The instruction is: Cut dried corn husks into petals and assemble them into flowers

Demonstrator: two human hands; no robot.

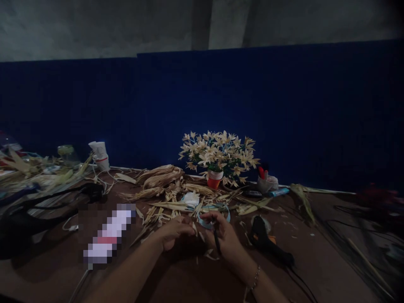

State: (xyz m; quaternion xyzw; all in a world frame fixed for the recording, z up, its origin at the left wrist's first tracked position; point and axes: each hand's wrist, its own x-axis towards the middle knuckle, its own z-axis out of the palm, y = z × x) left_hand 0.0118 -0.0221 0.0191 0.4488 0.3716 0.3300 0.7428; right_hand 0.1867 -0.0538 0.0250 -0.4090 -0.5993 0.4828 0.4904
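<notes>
My left hand point(176, 231) is closed in a pinch, with a small pale sliver of dried corn husk point(195, 229) at its fingertips. Facing it, my right hand point(224, 237) has its fingers curled around a slim dark tool point(216, 240); too little of it shows to tell its kind. Just beyond the fingers lies a light-blue ring-shaped item point(228, 213), partly covered by my right hand. Husk scraps point(212, 255) lie on the brown table below my hands.
Behind stands a red pot point(215, 180) of pale husk flowers point(217, 151). Dried corn husks point(160, 179) spread before it. A black glue gun point(268, 240) with its cord lies right; a pixelated object point(109, 237) and a black strap-like thing point(41, 206) lie left. A blue partition point(158, 105) closes the back.
</notes>
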